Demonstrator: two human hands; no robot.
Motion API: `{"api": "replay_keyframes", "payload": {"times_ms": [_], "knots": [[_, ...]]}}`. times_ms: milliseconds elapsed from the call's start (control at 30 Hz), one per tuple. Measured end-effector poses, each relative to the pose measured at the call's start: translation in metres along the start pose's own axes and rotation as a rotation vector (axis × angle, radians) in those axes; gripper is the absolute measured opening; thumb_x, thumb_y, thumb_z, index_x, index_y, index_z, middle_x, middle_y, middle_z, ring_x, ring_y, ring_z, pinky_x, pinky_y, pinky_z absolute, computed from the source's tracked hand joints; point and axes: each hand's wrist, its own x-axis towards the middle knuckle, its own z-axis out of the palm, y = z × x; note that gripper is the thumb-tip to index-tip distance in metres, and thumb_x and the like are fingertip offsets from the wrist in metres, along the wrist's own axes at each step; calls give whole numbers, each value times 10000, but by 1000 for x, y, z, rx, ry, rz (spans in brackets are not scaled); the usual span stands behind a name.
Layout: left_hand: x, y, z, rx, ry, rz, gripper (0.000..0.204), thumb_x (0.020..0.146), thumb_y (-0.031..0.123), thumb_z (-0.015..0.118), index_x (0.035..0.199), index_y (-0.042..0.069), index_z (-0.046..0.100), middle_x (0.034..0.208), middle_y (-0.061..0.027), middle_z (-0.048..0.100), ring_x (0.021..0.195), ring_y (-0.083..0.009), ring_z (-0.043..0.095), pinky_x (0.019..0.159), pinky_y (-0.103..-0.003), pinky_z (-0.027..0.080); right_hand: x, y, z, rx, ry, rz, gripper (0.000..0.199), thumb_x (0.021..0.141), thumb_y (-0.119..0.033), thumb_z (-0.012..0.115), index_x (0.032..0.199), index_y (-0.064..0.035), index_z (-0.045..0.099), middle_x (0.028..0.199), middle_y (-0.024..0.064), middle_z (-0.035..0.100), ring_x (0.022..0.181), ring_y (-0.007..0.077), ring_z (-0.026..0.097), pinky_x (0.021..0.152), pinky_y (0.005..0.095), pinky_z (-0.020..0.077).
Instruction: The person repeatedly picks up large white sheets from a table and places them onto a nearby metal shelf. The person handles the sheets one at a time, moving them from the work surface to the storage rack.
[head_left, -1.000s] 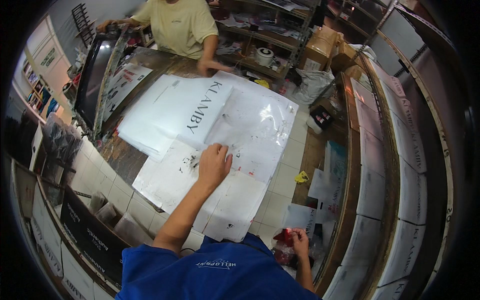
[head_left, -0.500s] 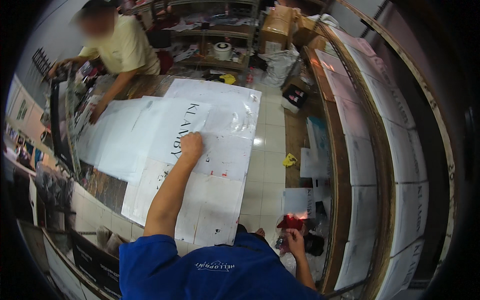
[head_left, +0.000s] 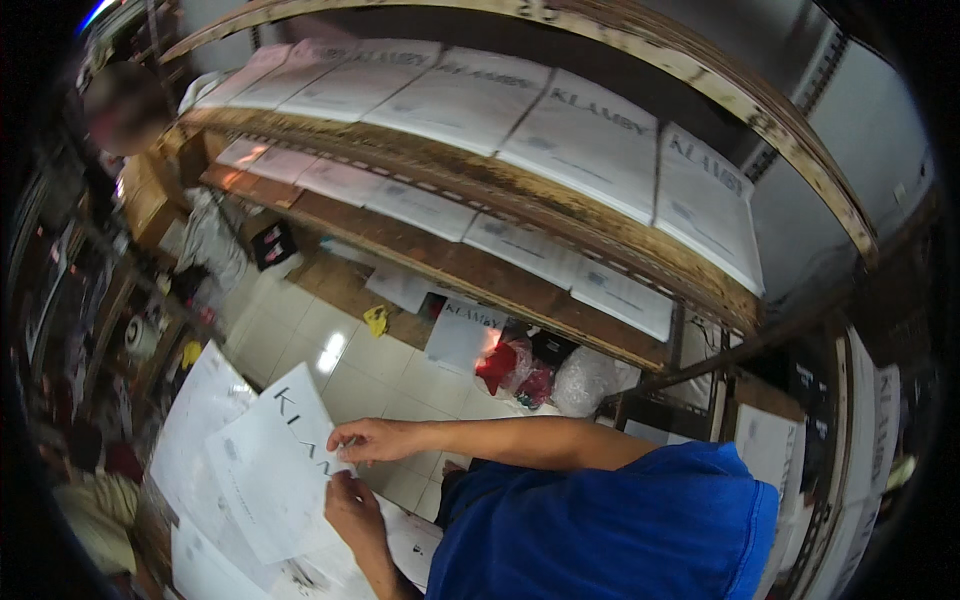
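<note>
A flat stack of white printed sheets, with dark lettering along one edge, lies over the table's near part. My left hand is closed on its right edge, fingers pinching it near the lettering. Just above, my right hand comes in from the right with curled fingers on the same edge. The fingertips of both hands are partly hidden against the sheets. Under the stack, a pale worktop cover carries smudges, and more white sheets lie at the lower left.
Long wooden shelves across the way hold rows of white printed packs. Below them are a clear plastic bundle, a red item and a yellow scrap. Another person is at the lower left.
My view has swung right toward the shelves. My left hand has gone from a fist on the sheets to their edge; my right hand has come from beside the red item to join it.
</note>
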Motion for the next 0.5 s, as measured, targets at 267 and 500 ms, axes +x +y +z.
{"api": "replay_keyframes", "payload": {"times_ms": [267, 500], "knots": [[12, 80, 24, -219, -153, 253, 137, 786, -22, 596, 924, -24, 594, 735, -136, 583, 650, -278, 574, 606, -389, 457, -92, -35, -83, -482, 367, -179, 177, 806, -22, 512, 961, -31, 596, 837, 100, 613, 795, 186, 581, 719, 333, 472], [27, 62, 27, -121, -68, 249, 163, 790, -1, 623, 948, -22, 590, 785, -130, 572, 709, -290, 574, 635, -404, 450, -285, -212, -189, -1084, 763, 155, 196, 815, 14, 517, 985, -33, 603, 949, 78, 635, 889, 167, 590, 804, 309, 486]]}}
